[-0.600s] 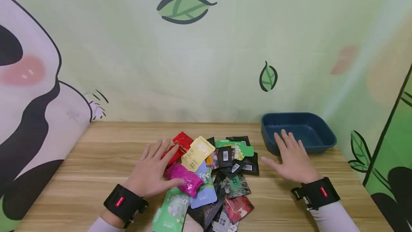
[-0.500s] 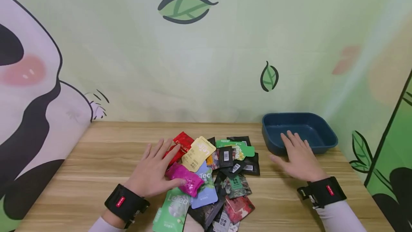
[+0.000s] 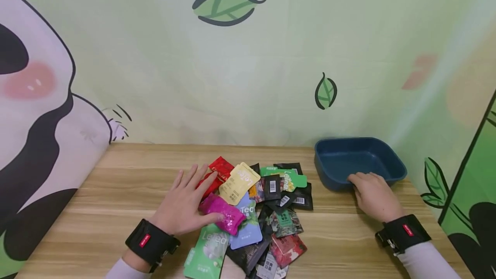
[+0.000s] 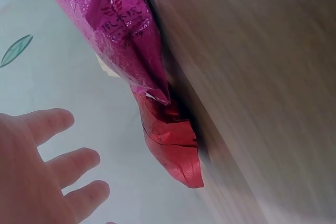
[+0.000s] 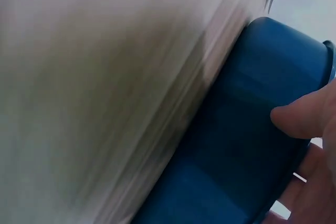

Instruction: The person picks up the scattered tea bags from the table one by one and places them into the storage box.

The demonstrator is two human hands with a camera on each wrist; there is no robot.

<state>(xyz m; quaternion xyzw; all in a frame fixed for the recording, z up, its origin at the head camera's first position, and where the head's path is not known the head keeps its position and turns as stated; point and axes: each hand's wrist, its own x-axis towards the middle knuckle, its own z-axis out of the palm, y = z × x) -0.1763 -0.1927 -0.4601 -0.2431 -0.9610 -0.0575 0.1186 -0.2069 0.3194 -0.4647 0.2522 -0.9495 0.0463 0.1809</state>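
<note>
In the head view my right hand (image 3: 375, 195) grips the near rim of a dark blue plastic basin (image 3: 329, 180). The right wrist view shows the thumb against the basin's outer wall (image 5: 247, 108), with the fingers over the rim. My left hand (image 3: 186, 206) is spread with straight fingers beside and partly over a pile of small packets. Nearest to it are a shiny magenta packet (image 3: 222, 213) and a red foil packet (image 3: 221, 168). In the left wrist view the fingers stay apart from the magenta packet (image 4: 123, 35) and the red packet (image 4: 170, 140).
The pile also has a cream packet (image 3: 239, 183), a blue packet (image 3: 246, 223), a green packet (image 3: 209, 253), a red patterned packet (image 3: 287, 249) and several black sachets. A wooden table (image 3: 97, 210) carries everything. A printed cloth (image 3: 271, 55) hangs behind it.
My right hand has moved right and slightly toward me, from spread fingers above the basin's near edge to a grip on its rim. The left hand stays over the pile.
</note>
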